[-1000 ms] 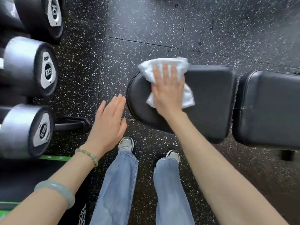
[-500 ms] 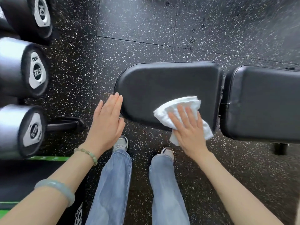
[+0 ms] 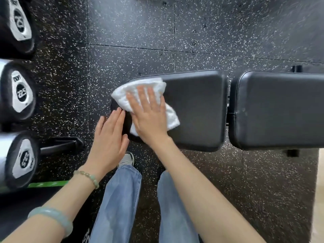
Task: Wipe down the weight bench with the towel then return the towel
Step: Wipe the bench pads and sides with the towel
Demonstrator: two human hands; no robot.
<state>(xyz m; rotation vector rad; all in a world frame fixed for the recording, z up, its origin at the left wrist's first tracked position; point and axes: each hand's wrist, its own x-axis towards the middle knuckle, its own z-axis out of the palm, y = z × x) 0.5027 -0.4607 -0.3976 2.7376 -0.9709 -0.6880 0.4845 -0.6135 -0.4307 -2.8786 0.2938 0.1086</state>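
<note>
Moved since before: towel (image 3: 140, 95) now at the round end of the bench (image 3: 192, 109), no longer at the near edge. Left hand (image 3: 108, 139) flat, holding nothing, beside the pad. Right hand (image 3: 150, 116) spread flat, pressing the towel. Could slide off the far edge. Far pad (image 3: 277, 109) not wiped yet.

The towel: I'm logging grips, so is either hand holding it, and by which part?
The right hand presses flat on the towel's middle, pinning it to the bench pad; the left hand holds nothing.
</note>
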